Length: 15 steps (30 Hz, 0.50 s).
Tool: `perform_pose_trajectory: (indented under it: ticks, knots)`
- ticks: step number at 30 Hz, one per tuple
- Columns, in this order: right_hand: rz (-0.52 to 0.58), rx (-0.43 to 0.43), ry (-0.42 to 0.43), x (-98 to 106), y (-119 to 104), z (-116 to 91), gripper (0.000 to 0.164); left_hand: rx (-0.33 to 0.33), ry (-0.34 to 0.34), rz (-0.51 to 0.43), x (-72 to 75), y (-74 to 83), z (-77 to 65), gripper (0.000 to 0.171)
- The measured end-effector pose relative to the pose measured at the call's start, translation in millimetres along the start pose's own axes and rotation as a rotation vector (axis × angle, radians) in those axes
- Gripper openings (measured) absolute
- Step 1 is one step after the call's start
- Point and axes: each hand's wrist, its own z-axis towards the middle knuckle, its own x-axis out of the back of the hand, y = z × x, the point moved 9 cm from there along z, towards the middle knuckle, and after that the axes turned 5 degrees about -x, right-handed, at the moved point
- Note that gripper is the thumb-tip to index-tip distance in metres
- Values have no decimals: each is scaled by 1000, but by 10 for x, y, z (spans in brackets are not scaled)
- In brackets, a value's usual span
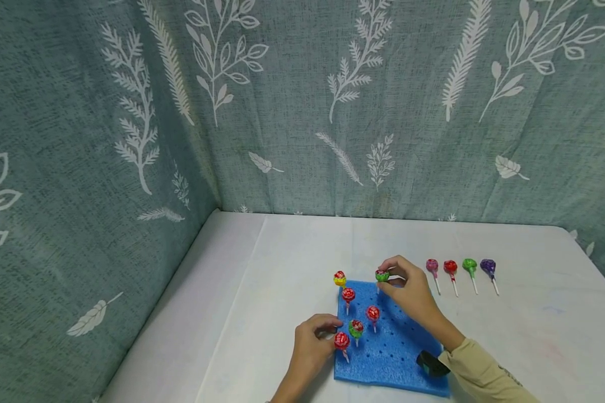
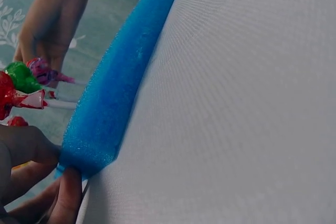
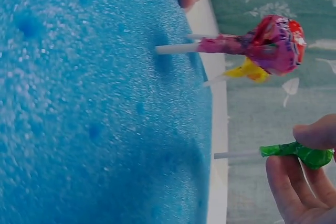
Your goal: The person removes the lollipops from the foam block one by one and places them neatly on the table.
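A blue foam block (image 1: 373, 369) dotted with small holes lies on the table. My left hand (image 1: 312, 342) is at its left side, and in the left wrist view the fingers (image 2: 69, 195) pinch the block's edge. My right hand (image 1: 408, 288) holds a green-wrapped lollipop (image 1: 382, 275) by its head, over the block's far edge. In the right wrist view the white stick of this lollipop (image 3: 310, 157) points at the foam. Several lollipops stand in the block's left part: a yellow one (image 1: 339, 279), red ones (image 1: 373, 313) and a green-and-red one (image 1: 355, 328).
To the right of the block, a row of lollipops lies on the white table (image 1: 262, 280): pink (image 1: 432, 265), red (image 1: 450, 267), green (image 1: 469, 265) and purple (image 1: 488, 266). A black device (image 1: 432, 364) is at the right wrist. Leaf-patterned curtains (image 1: 292, 112) hang behind and at left.
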Motion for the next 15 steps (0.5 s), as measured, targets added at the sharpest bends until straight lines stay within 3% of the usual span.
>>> perform_pose_trajectory:
  ticks: [15]
  knots:
    - [-33, 3, 27, 191, -18, -27, 28, -7, 11, -12, 5, -5, 2, 28]
